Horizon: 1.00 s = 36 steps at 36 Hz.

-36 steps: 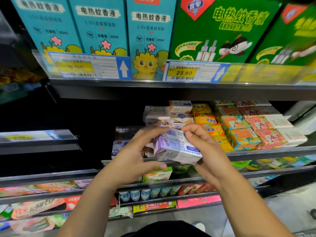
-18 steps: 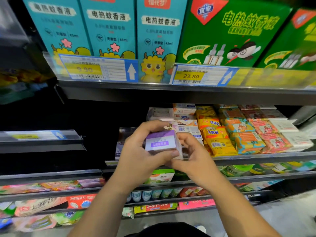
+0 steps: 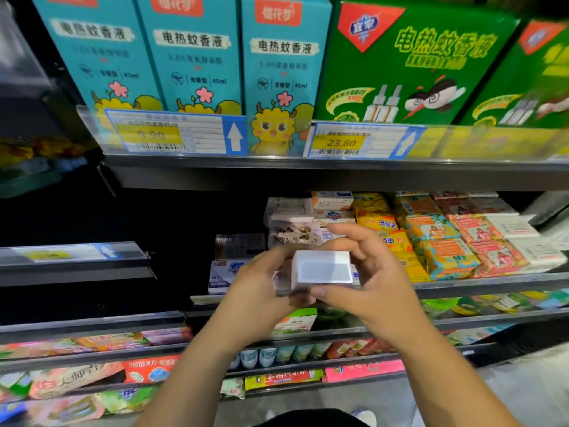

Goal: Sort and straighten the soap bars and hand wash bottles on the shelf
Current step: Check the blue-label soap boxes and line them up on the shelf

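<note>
Turning since half a second ago, the soap box is now showing a plain white face with a grey panel where its purple label was facing the camera, and it is sitting a little further right between the hands. The right hand is gripping it, fingers curling over the top and the thumb pressing up under the lower front edge. The left hand is cupping the box's left end with curled fingers and holding it too, though blur is hiding exactly where those fingertips are lying. The box is being held in the air just in front of the shelf, before a stack of pale soap boxes. To the right on that shelf, yellow soap packs, orange and teal packs, pink packs and white packs are lying in rows side by side. A blue and white box is standing just left of the left hand. On the level above, teal cartons and green cartons are standing upright behind price tags.
</note>
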Motion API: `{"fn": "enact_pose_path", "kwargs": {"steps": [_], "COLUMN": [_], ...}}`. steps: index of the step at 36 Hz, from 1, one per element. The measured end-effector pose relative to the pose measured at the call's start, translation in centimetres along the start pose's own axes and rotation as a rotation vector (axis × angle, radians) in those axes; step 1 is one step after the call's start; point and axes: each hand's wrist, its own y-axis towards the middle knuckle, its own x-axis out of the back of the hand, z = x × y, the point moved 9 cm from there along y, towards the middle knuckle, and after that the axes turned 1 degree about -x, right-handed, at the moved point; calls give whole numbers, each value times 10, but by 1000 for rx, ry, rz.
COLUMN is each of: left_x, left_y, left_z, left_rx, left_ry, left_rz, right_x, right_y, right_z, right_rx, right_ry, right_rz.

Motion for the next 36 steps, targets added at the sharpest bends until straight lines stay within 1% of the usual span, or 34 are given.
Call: {"fn": "enact_pose_path", "kwargs": {"steps": [2, 6, 8, 9, 11, 12, 14, 16, 18, 20, 23, 27, 29, 32, 34, 36], "left_x": [11, 36, 41, 41, 38, 35, 25, 22, 27, 30, 33, 36, 36, 32, 32, 34], "left_y": [-1, -2, -1, -1, -2, -3, -6, -9, -9, -9, -7, -6, -7, -9, -10, -9], "left_z": [4, 1, -2, 0, 8, 14, 30, 38, 34, 30, 24, 15, 10, 9, 13, 14], "left_rx": [48, 75, 111, 155, 277, 346, 465, 498, 466, 450, 410, 299, 221, 125, 65, 7], "left_ry": [-78, -514, -651, -694, -652, -584, -451, -328, -188, -121, -167, -338, -378, -428, -423, -301], "left_rz": [-56, -239, -335, -380, -435, -421, -336, -279, -275, -269, -245, -220, -209, -203, -214, -218], "right_x": [11, 23, 19, 15, 8, 5, 4, 5, 4, 3, -4, -11, -13, -18, -19, -20], "right_y": [1, 4, 4, 4, 2, 0, -4, -6, -6, -4, 0, 8, 11, 16, 20, 24], "right_z": [-3, -12, -17, -21, -35, -42, -55, -63, -66, -65, -61, -50, -42, -36, -39, -44], "right_rx": [-26, -114, -204, -266, -428, -513, -639, -696, -697, -669, -613, -526, -480, -469, -476, -450], "right_ry": [80, 353, 399, 393, 342, 286, 149, 58, 2, -49, 0, 178, 274, 447, 452, 367], "right_rz": [-40, -95, -96, -93, -73, -55, -29, -18, 5, 29, 50, 27, 2, -40, -83, -94]}}
